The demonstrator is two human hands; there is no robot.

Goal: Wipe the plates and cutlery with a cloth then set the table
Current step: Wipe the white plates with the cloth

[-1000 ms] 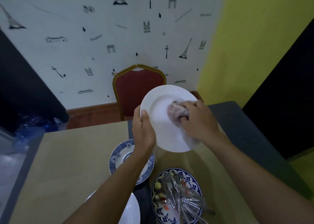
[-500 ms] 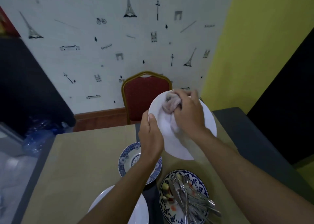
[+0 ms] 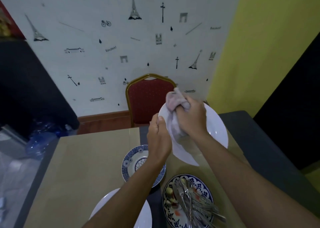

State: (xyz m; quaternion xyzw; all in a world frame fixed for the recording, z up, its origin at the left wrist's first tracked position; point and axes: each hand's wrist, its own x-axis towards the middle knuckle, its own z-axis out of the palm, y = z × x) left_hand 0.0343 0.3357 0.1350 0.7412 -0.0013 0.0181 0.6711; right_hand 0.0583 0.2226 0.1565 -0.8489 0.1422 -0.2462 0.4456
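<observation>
Early on, I'd say: left hand grips the plate, right hand clutches the cloth on it, while cutlery lies unwiped nearby.

Red gold-framed chair against Eiffel-tower wallpaper, yellow wall alongside

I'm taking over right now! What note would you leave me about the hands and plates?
Left hand grips the white plate by its rim, tilted above the table.
Right hand presses the bunched cloth on its upper part.
Done: nothing looks set.
Left, probably: finish this plate, then the blue-rimmed plate, second white plate and cutlery piled on the patterned plate; set the table.
</observation>
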